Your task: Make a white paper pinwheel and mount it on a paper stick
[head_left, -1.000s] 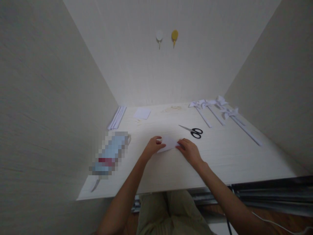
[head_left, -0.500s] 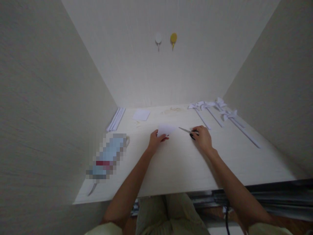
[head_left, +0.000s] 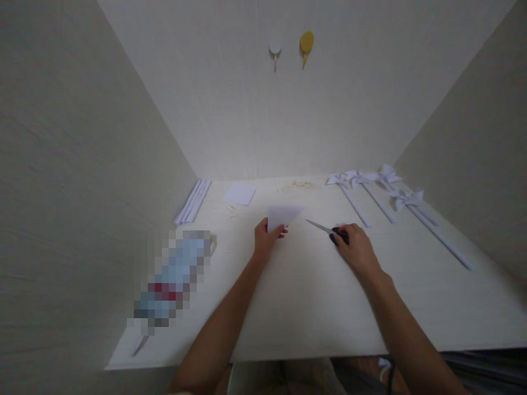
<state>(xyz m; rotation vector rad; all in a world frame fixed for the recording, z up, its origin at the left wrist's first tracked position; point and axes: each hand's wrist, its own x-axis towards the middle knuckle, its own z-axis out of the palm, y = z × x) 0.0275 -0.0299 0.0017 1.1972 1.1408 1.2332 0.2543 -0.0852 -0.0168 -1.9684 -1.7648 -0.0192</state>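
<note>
My left hand (head_left: 267, 238) pinches a white sheet of paper (head_left: 283, 215) by its lower left part, just above the table. From here the sheet shows as a triangle pointing right. My right hand (head_left: 357, 248) is closed round the black handles of a pair of scissors (head_left: 320, 226). The blades look closed, and their tip points left towards the paper without touching it.
Rolled paper sticks (head_left: 193, 201) lie at the back left beside a square paper (head_left: 240, 193). Several paper pinwheels on sticks (head_left: 405, 198) lie at the right. A blurred-out blue packet (head_left: 177, 274) rests at the left. Small scraps (head_left: 298, 185) lie at the back.
The camera view has shifted, so the table looks nearer. The paper in my left hand now shows a clear triangle shape. The scissors sit a little farther from it to the right.
</note>
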